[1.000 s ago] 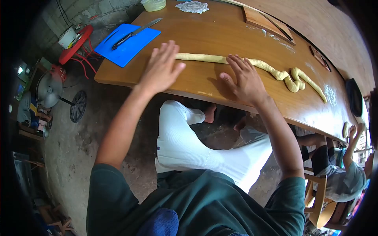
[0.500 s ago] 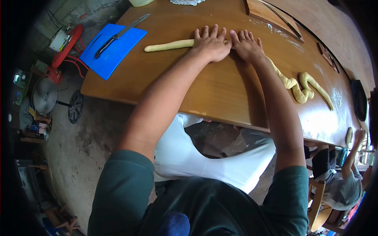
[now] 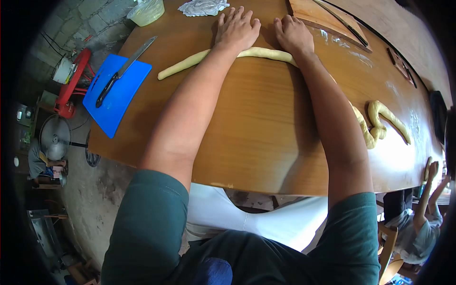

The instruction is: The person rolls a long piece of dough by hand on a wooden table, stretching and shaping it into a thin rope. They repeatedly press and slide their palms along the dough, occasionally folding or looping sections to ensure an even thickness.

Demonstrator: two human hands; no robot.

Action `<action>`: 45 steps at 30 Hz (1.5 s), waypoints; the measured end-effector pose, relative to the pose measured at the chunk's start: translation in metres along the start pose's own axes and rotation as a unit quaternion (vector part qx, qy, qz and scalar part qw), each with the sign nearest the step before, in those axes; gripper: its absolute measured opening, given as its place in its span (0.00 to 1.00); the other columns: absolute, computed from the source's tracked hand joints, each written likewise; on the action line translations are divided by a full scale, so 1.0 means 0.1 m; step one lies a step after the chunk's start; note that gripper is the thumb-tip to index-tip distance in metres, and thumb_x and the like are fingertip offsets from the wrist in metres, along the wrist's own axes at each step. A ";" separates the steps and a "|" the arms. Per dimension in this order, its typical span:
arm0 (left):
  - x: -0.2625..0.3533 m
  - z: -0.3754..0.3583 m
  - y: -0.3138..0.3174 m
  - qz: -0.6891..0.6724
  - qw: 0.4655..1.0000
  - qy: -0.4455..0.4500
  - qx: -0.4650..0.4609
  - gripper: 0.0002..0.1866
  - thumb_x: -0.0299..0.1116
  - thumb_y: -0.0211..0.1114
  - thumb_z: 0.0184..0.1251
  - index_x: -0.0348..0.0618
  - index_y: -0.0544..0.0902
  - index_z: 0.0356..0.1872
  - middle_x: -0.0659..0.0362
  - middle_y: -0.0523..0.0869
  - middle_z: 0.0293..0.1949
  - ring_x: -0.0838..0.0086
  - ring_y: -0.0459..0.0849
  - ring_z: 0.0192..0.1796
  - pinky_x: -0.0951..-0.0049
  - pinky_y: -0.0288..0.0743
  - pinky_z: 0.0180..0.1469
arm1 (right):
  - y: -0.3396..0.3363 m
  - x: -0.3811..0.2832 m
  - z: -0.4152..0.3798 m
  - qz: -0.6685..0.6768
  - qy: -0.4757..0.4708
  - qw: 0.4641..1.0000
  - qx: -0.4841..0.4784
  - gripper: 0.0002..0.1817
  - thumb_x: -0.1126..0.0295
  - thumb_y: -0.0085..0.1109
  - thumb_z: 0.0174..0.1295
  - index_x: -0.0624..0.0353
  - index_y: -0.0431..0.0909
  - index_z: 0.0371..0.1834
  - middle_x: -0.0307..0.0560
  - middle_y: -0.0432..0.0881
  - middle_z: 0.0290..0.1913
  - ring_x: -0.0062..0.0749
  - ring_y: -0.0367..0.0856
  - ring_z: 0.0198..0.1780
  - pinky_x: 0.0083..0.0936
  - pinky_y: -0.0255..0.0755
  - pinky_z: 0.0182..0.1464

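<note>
Rolling well calls for even pressure along the dough (image 3: 268,53), which crosses the desk (image 3: 251,128) from near the blue board (image 3: 121,104) to its looped right end. Left hand's grip (image 3: 236,32), then right hand's grip (image 3: 295,37), lie palm-down, fingers extended, wrists over it, holding nothing.

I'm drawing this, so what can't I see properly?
All in the head view:
Dough rope: bits hidden behind the left forearm and right forearm.
Wooden board: far end cut off by the top edge.
Person's feet: hidden by the table.
Other person's hand: too small to make out each finger.
</note>
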State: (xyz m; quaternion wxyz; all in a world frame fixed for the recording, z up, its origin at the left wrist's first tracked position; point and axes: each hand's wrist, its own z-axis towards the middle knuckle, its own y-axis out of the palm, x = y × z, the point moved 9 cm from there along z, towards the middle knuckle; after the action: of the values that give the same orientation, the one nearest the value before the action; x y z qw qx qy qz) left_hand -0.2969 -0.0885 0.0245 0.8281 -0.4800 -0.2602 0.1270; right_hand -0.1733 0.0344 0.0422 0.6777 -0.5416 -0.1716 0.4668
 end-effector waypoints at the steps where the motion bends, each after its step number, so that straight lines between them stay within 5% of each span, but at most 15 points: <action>1: 0.04 -0.08 -0.02 -0.001 1.000 0.000 0.000 0.36 0.55 0.39 0.84 0.47 0.66 0.85 0.51 0.59 0.89 0.53 0.50 0.91 0.42 0.38 0.90 | -0.02 0.01 -0.06 -0.001 0.000 1.000 -0.001 0.34 0.42 0.41 0.82 0.66 0.81 0.62 0.63 0.85 0.64 0.56 0.82 0.70 0.48 0.76 0.73; 7: 0.18 -0.63 -0.18 0.100 0.989 -0.039 -0.104 0.37 0.56 0.41 0.82 0.54 0.63 0.88 0.56 0.53 0.91 0.58 0.47 0.92 0.47 0.36 0.90 | 0.02 -0.04 -0.55 -0.039 0.024 0.999 -0.020 0.38 0.39 0.37 0.82 0.61 0.74 0.75 0.58 0.73 0.81 0.49 0.67 0.84 0.48 0.61 0.84; 11: 0.33 -1.14 -0.37 0.101 0.988 -0.021 -0.113 0.39 0.58 0.38 0.84 0.51 0.61 0.88 0.54 0.51 0.91 0.54 0.46 0.92 0.45 0.35 0.90 | -0.10 -0.20 -1.11 -0.050 0.062 0.989 -0.125 0.45 0.34 0.30 0.82 0.61 0.62 0.86 0.51 0.59 0.89 0.46 0.54 0.90 0.50 0.49 0.88; 16: 0.55 -1.98 -0.66 0.116 0.988 0.057 -0.079 0.36 0.54 0.38 0.89 0.43 0.58 0.88 0.43 0.59 0.87 0.49 0.59 0.88 0.43 0.43 0.88 | -0.48 -0.74 -2.21 -0.050 -0.084 0.992 -0.074 0.43 0.37 0.42 0.81 0.64 0.66 0.81 0.63 0.70 0.82 0.54 0.66 0.84 0.52 0.61 0.83; 19: 0.60 -2.41 -1.02 0.030 0.986 0.142 -0.088 0.29 0.49 0.56 0.84 0.45 0.74 0.77 0.46 0.80 0.72 0.51 0.74 0.76 0.48 0.57 0.83 | -0.93 -0.95 -2.71 -0.015 -0.153 0.987 -0.038 0.37 0.44 0.56 0.78 0.63 0.71 0.78 0.64 0.73 0.79 0.56 0.71 0.81 0.54 0.67 0.79; 21: 0.50 -2.46 -1.26 -0.002 0.983 0.161 -0.091 0.25 0.48 0.60 0.83 0.46 0.79 0.71 0.49 0.82 0.67 0.52 0.77 0.72 0.50 0.60 0.80 | -1.10 -0.90 -2.87 0.133 -0.129 0.960 -0.212 0.34 0.48 0.63 0.75 0.60 0.76 0.74 0.62 0.75 0.78 0.54 0.72 0.79 0.53 0.67 0.78; 22: 0.45 -2.47 -1.33 -0.034 0.978 0.182 -0.095 0.21 0.47 0.63 0.81 0.48 0.84 0.65 0.52 0.85 0.62 0.53 0.80 0.68 0.51 0.64 0.78 | -1.14 -0.77 -2.88 0.132 -0.126 0.960 -0.214 0.34 0.48 0.63 0.75 0.60 0.76 0.74 0.62 0.75 0.78 0.54 0.72 0.79 0.53 0.67 0.78; 24: 0.23 -2.48 -1.47 0.031 0.977 0.210 -0.011 0.17 0.48 0.66 0.80 0.49 0.86 0.57 0.54 0.86 0.57 0.55 0.82 0.64 0.52 0.72 0.69 | -1.34 -0.57 -2.77 -0.025 -0.213 0.972 -0.099 0.31 0.48 0.66 0.73 0.58 0.79 0.72 0.59 0.78 0.75 0.54 0.75 0.77 0.50 0.67 0.78; 26: 0.02 -2.53 -1.52 0.041 0.974 0.221 0.015 0.16 0.47 0.67 0.79 0.48 0.86 0.55 0.53 0.86 0.55 0.54 0.83 0.63 0.52 0.74 0.67 | -1.26 -0.13 -2.71 -0.043 -0.190 0.978 -0.067 0.31 0.48 0.66 0.72 0.58 0.80 0.70 0.58 0.81 0.71 0.55 0.77 0.74 0.49 0.68 0.76; 29: -0.18 -2.43 -1.64 -0.026 0.983 0.171 -0.063 0.16 0.46 0.68 0.79 0.46 0.85 0.55 0.51 0.86 0.54 0.52 0.83 0.63 0.52 0.77 0.63 | -1.24 0.09 -2.72 -0.065 -0.173 0.983 -0.004 0.27 0.48 0.64 0.73 0.58 0.83 0.62 0.58 0.85 0.61 0.54 0.81 0.68 0.51 0.70 0.72; 31: -0.23 -2.59 -1.67 -0.032 0.982 0.148 -0.113 0.16 0.45 0.68 0.80 0.45 0.84 0.55 0.50 0.85 0.53 0.50 0.84 0.60 0.53 0.78 0.61 | -1.32 -0.04 -2.74 -0.090 -0.157 0.983 -0.019 0.23 0.48 0.63 0.75 0.59 0.85 0.47 0.54 0.86 0.51 0.53 0.84 0.61 0.49 0.73 0.67; 39: -1.23 -2.80 -2.24 -0.034 0.992 0.058 -0.109 0.13 0.42 0.66 0.81 0.42 0.85 0.51 0.49 0.88 0.47 0.51 0.86 0.54 0.55 0.79 0.58 | -1.32 -0.41 -2.89 -0.023 -0.100 0.983 -0.153 0.28 0.40 0.61 0.75 0.58 0.87 0.49 0.56 0.91 0.48 0.55 0.89 0.55 0.48 0.77 0.64; 45: -1.70 -2.86 -2.38 0.011 0.997 -0.046 -0.064 0.11 0.39 0.67 0.80 0.42 0.87 0.50 0.50 0.88 0.48 0.52 0.87 0.56 0.55 0.79 0.58 | -1.07 -0.85 -2.86 0.013 -0.164 0.982 -0.092 0.29 0.37 0.61 0.74 0.55 0.86 0.52 0.54 0.89 0.53 0.57 0.89 0.55 0.49 0.82 0.58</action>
State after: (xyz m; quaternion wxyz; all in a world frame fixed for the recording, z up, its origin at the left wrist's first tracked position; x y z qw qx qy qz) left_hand -0.2892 -0.4964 0.0617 0.7816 -0.5283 -0.3001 0.1411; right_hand 0.0427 -0.1972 0.0601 0.5818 -0.5197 -0.3152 0.5404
